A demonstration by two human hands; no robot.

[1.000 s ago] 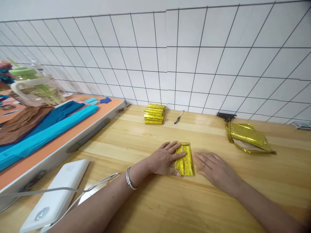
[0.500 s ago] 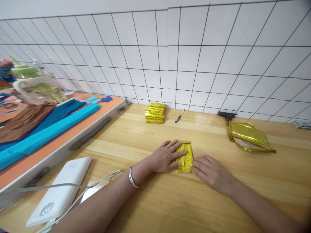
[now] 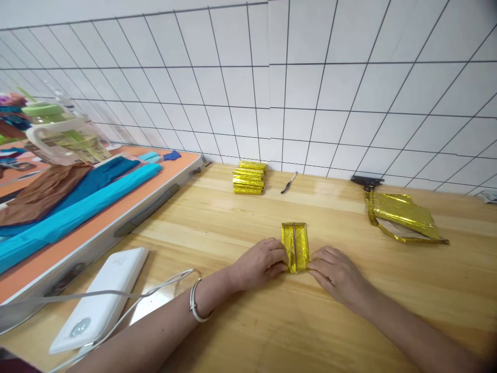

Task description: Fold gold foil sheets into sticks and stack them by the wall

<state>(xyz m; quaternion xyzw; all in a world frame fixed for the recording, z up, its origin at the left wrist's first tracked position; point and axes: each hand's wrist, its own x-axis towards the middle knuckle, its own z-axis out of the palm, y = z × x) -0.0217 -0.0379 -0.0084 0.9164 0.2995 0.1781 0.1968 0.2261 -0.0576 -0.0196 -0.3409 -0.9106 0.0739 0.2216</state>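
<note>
No writing is legible on the folded gold foil paper (image 3: 295,247), which lies flat on the wooden table (image 3: 240,228). The left hand (image 3: 258,263) and right hand (image 3: 337,274) pinch its near corners with curled fingertips, the rest of the strip extending away from them.

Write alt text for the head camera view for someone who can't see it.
Two bare hands, left hand and right hand, pinch the near end of a folded gold foil paper on a wooden table. Behind lie a stack of folded gold papers, a pen and loose gold sheets.
</note>
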